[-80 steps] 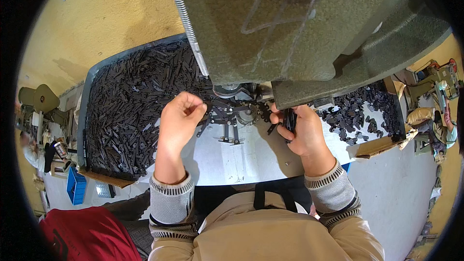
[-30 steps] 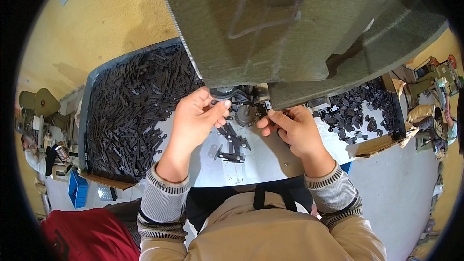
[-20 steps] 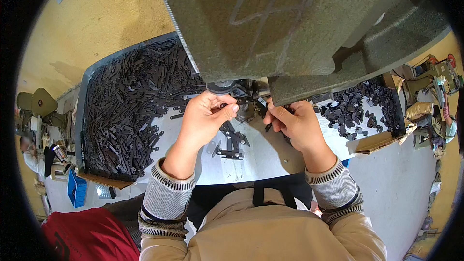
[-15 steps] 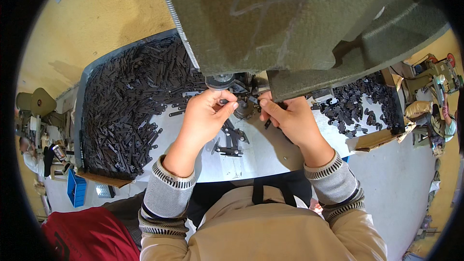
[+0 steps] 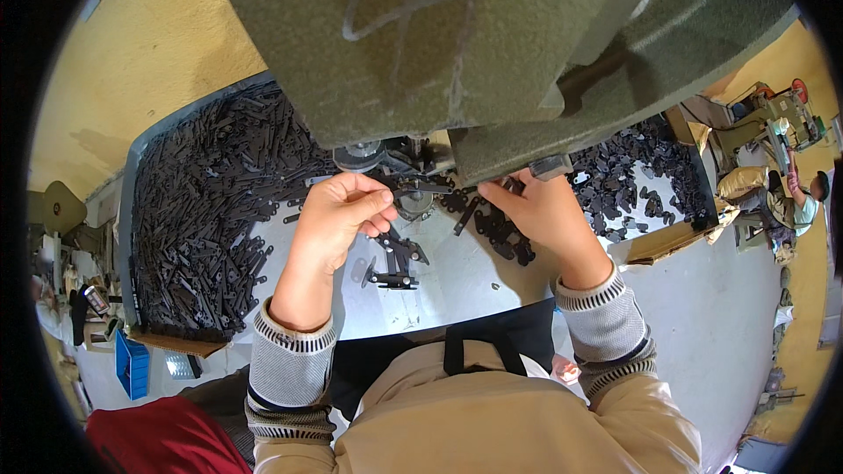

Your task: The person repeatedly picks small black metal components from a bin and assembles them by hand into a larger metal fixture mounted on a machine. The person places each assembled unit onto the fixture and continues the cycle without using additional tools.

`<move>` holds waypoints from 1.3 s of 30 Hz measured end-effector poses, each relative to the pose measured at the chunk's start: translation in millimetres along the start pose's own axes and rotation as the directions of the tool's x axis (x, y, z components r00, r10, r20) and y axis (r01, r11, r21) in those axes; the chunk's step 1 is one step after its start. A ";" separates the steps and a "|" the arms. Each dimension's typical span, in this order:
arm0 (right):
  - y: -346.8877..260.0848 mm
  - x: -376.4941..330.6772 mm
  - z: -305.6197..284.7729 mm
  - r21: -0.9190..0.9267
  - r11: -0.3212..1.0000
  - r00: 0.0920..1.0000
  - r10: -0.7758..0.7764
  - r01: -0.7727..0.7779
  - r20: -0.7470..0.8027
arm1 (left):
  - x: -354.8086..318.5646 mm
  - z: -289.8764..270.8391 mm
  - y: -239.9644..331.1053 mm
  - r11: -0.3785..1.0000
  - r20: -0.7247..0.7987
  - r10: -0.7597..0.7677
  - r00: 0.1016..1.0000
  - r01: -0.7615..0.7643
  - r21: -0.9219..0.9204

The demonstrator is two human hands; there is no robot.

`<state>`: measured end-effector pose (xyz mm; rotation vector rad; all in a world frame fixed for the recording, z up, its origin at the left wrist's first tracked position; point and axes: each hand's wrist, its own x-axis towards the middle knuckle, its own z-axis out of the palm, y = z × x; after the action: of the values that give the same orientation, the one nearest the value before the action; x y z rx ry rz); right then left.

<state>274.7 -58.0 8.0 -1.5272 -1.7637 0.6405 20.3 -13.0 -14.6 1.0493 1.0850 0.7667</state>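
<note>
Your left hand (image 5: 338, 219) sits just left of the machine's round metal die (image 5: 413, 202), thumb and fingertips pinched narrow on a flat black metal strip (image 5: 421, 186). The strip's long axis runs left to right, from your fingers across the die toward your right hand (image 5: 536, 211).

The right hand is curled at the strip's far end, tight under the overhang of the green machine body (image 5: 492, 44); fingertips hidden there, so whether it grips the strip or only steadies it cannot be told.

Left hand is the nearer and the clearer hold. The die lies between both hands, near the far edge of the white worktable (image 5: 457, 281).

Around: a grey tray (image 5: 132, 211) heaped with black strips (image 5: 202, 211) along the table's left edge; a smaller pile of black parts (image 5: 632, 184) toward the right edge; a few joined black pieces (image 5: 395, 263) on the bare table just below the left hand.

In the way: the machine overhang, close above both hands
</note>
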 end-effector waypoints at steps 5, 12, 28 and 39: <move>7.4 -15.7 10.1 -0.012 0.998 0.997 -0.061 0.062 0.040 | 0.5 1.0 0.8 1.000 0.001 0.018 1.000 -0.018 -0.007; 4.9 -9.7 22.1 -0.176 0.969 0.984 -0.167 0.175 0.058 | -3.4 2.2 5.0 0.998 0.006 0.033 0.999 -0.033 -0.047; -32.1 27.0 39.3 -0.136 0.952 0.958 -0.281 0.273 -0.048 | -5.6 -11.9 9.2 0.882 -0.290 0.386 0.876 -0.442 -0.162; -33.3 28.8 35.0 0.014 0.976 0.976 -0.218 0.217 0.030 | -4.1 -6.1 8.2 0.894 -0.280 0.363 0.889 -0.417 -0.165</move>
<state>225.1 -32.9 16.6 -1.2991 -1.9146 0.5652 13.3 -12.1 -6.2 1.0126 0.9718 1.3438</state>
